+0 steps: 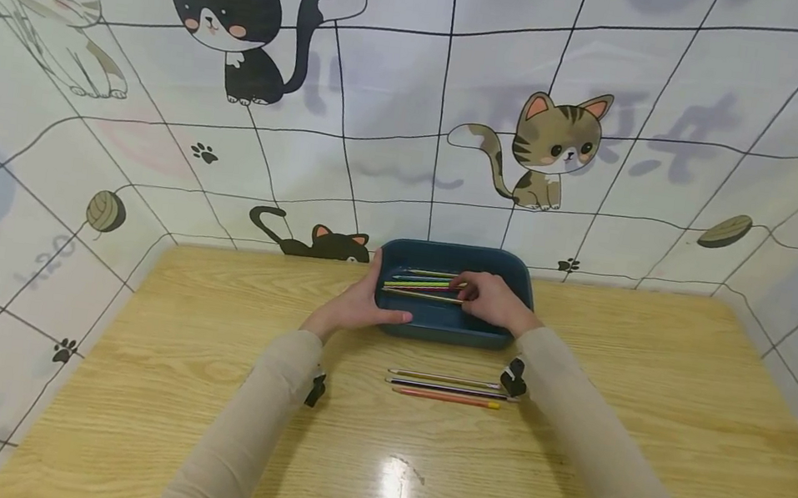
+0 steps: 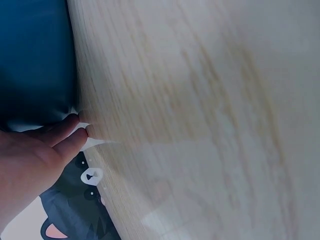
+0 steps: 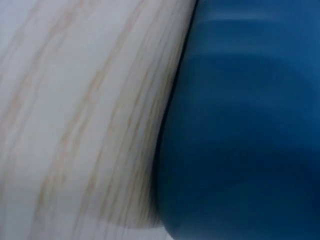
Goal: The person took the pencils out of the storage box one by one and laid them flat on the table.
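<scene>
A dark blue plastic bin (image 1: pixel 433 333) stands at the back of the table, with several colored pencils (image 1: pixel 415 286) lying lengthwise inside. My left hand (image 1: pixel 356 302) rests against the bin's left end, its fingers extended along the outer wall and its thumb stretched across the front rim. In the left wrist view, straight fingers (image 2: pixel 67 135) lie beside the blue wall. Over the right half of the bin, my right hand (image 1: pixel 491 299) reaches down and pinches a pencil (image 1: pixel 426 296) near its right end. The right wrist view shows the bin wall (image 3: pixel 240 125), not the hand.
In front of the bin, several pencils lie side by side on the wooden table (image 1: pixel 199 391), among them an orange pencil (image 1: pixel 443 397) with a yellow end. A wall covering (image 1: pixel 404 98) with cartoon cats rises right behind the bin. Black wrist straps show at both cuffs.
</scene>
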A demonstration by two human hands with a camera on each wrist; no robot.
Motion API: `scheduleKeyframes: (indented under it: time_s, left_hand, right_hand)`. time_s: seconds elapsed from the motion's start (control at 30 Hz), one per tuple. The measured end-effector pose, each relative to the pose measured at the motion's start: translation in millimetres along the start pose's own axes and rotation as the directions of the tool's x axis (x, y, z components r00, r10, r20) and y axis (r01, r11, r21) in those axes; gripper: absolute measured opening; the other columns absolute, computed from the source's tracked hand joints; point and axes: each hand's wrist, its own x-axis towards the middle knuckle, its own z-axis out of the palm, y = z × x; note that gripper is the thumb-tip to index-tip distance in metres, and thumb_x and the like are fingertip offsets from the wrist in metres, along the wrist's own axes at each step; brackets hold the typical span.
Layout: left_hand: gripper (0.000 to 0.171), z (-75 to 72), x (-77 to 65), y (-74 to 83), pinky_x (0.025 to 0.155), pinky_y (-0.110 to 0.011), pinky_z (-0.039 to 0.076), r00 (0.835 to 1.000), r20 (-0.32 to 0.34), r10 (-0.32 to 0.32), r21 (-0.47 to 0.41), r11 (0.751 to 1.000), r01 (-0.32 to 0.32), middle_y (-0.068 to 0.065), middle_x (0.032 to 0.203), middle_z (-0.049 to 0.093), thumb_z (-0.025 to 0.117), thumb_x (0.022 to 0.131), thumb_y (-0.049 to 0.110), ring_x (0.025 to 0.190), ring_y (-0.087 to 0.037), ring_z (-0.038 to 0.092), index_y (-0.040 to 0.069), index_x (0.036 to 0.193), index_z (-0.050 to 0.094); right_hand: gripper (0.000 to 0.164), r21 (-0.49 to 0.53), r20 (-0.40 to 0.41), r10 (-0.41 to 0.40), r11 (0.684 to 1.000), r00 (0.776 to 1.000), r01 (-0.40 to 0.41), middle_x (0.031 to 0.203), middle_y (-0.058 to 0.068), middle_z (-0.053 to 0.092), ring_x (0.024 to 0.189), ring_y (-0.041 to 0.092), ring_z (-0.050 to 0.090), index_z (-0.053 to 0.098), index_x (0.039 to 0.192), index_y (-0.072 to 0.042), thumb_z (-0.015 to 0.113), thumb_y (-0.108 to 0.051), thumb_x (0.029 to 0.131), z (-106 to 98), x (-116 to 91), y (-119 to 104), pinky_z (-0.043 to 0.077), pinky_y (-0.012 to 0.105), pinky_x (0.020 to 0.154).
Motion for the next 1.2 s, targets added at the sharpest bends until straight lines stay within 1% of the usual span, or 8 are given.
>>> scheduleKeyframes:
  time_s: [0.1,0.4,0.5,0.6,0.73,0.93,1.1,1.2]
  left_hand:
    - [0.123,0.6,0.9,-0.3,0.112,-0.044,0.02,1.0,-0.001,-0.001,-0.007,1.0,0.001,-0.013,0.16,-0.004,0.077,0.082,0.039,0.144,-0.03,0.013,0.017,0.152,-0.022]
    - [0.123,0.7,1.3,-1.6,0.112,-0.045,0.02,1.0,-0.001,0.01,-0.009,1.0,-0.01,-0.011,0.16,-0.008,0.076,0.082,0.04,0.144,-0.031,0.013,0.016,0.152,-0.022]
    - [0.123,0.3,0.6,-1.8,0.112,-0.044,0.019,1.0,0.004,0.0,-0.009,1.0,0.0,-0.009,0.16,-0.01,0.076,0.082,0.041,0.144,-0.029,0.011,0.018,0.151,-0.023]
    - [0.123,0.2,0.3,-2.2,0.113,-0.044,0.019,1.0,0.006,-0.001,-0.012,1.0,0.001,-0.008,0.16,-0.011,0.076,0.082,0.041,0.144,-0.029,0.01,0.018,0.151,-0.023]
    - [0.123,0.4,-0.8,-1.8,0.112,-0.044,0.02,1.0,-0.008,0.007,-0.025,1.0,-0.008,-0.009,0.16,-0.009,0.077,0.081,0.04,0.144,-0.03,0.012,0.017,0.152,-0.021]
    - [0.123,2.2,-3.4,-1.5,0.111,-0.044,0.022,1.0,-0.02,0.008,-0.034,0.999,-0.008,-0.011,0.16,-0.005,0.078,0.081,0.036,0.143,-0.03,0.015,0.015,0.152,-0.021]
    - [0.123,3.1,-3.0,-1.9,0.111,-0.045,0.022,1.0,-0.015,0.006,-0.025,1.0,-0.006,-0.01,0.16,-0.006,0.078,0.081,0.039,0.144,-0.03,0.014,0.017,0.152,-0.021]
    - [0.124,2.8,-1.6,-2.1,0.111,-0.046,0.023,1.0,-0.021,0.009,-0.022,1.0,-0.01,-0.01,0.16,-0.005,0.078,0.081,0.041,0.143,-0.031,0.015,0.017,0.152,-0.02]
  right_hand:
    - [0.032,0.012,-0.007,-0.014,1.0,1.0,0.014,0.095,0.011,0.067,0.088,0.025,0.062,0.065,0.117,0.004,0.06,0.005,0.085,-1.0,-0.5,0.9,0.049,0.041,0.078]
    - [0.022,0.037,-0.013,-0.009,0.999,1.0,0.009,0.105,0.013,0.069,0.084,0.022,0.061,0.071,0.109,0.001,0.061,0.001,0.089,-2.3,0.1,-0.3,0.05,0.038,0.074]
    - [0.023,0.042,-0.013,-0.024,0.999,1.0,0.025,0.107,0.014,0.068,0.089,0.023,0.062,0.07,0.111,0.001,0.061,0.001,0.09,-3.8,-1.1,-1.3,0.05,0.04,0.077]
    - [0.023,0.057,-0.039,-0.024,0.998,0.999,0.026,0.106,0.013,0.068,0.092,0.024,0.062,0.07,0.112,0.0,0.061,0.0,0.091,-6.5,-4.5,-3.2,0.05,0.042,0.08]
    - [0.023,0.075,-0.074,-0.036,0.996,0.997,0.042,0.103,0.013,0.067,0.09,0.025,0.06,0.07,0.112,-0.001,0.062,-0.001,0.091,-11.4,-12.2,-7.8,0.049,0.042,0.078]
    - [0.022,0.096,-0.096,-0.081,0.991,0.992,0.09,0.102,0.013,0.067,0.087,0.023,0.06,0.07,0.111,0.0,0.064,-0.001,0.09,-16.6,-29.1,-13.4,0.048,0.04,0.077]
    - [0.021,0.08,-0.116,-0.106,0.99,0.988,0.116,0.094,0.007,0.067,0.076,0.019,0.056,0.071,0.109,-0.001,0.065,-0.001,0.089,-19.7,-43.3,-16.2,0.046,0.035,0.068]
    - [0.02,0.093,-0.118,-0.114,0.988,0.986,0.125,0.094,0.01,0.067,0.073,0.019,0.054,0.07,0.109,-0.001,0.064,0.0,0.09,-22.9,-52.2,-20.0,0.044,0.034,0.065]
